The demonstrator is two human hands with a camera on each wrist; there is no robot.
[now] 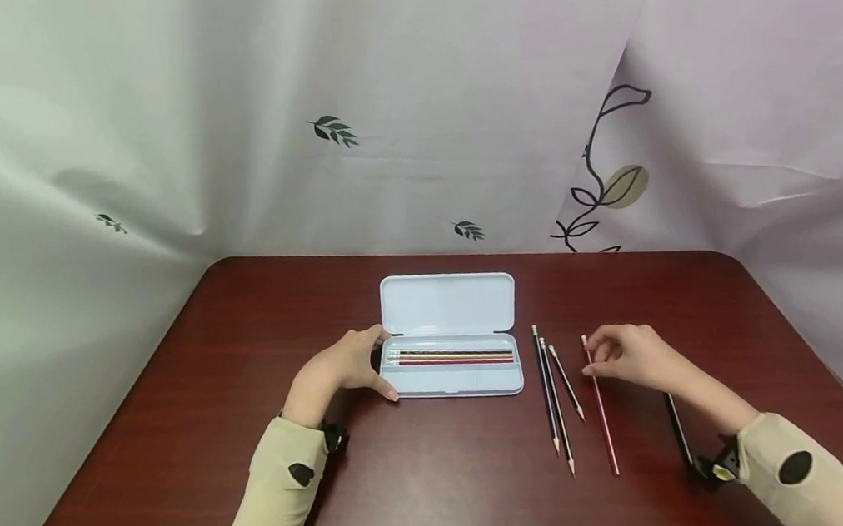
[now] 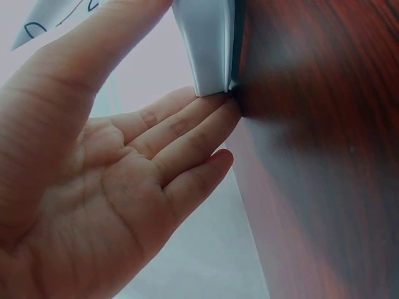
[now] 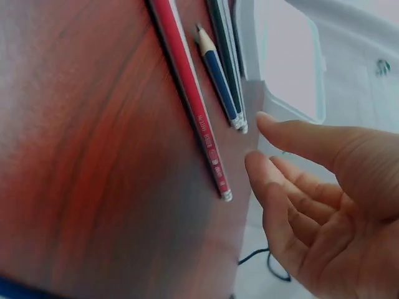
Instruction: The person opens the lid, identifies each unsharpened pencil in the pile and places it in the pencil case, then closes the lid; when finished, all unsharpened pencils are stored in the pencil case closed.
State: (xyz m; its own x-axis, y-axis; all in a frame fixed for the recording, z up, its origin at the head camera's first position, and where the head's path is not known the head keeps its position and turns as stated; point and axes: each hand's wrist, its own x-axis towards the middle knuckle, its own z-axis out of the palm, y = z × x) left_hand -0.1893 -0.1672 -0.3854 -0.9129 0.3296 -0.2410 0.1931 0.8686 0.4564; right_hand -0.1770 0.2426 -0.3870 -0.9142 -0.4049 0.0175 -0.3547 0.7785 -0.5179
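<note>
My left hand [image 1: 338, 365] holds the left end of a pale, open pencil case [image 1: 432, 383], thumb at the front corner and fingers at the back. In the left wrist view its fingertips touch the end of the case [image 2: 204, 53]. Several pencils [image 1: 467, 357] lie lengthwise in the back part of the case. My right hand [image 1: 634, 353] hovers at the eraser end of a red pencil [image 1: 606, 426], thumb and fingers apart. The right wrist view shows a gap between those fingertips and the red pencil [image 3: 194, 99], which lies on the table.
Between case and red pencil lie two long dark pencils [image 1: 546, 390] [image 1: 557, 406] and a short blue one [image 1: 567, 384], tips toward me. A dark stick-like thing [image 1: 678, 428] lies under the right forearm. Behind the wooden table [image 1: 440, 478] hangs a pale leaf-patterned curtain [image 1: 399, 181].
</note>
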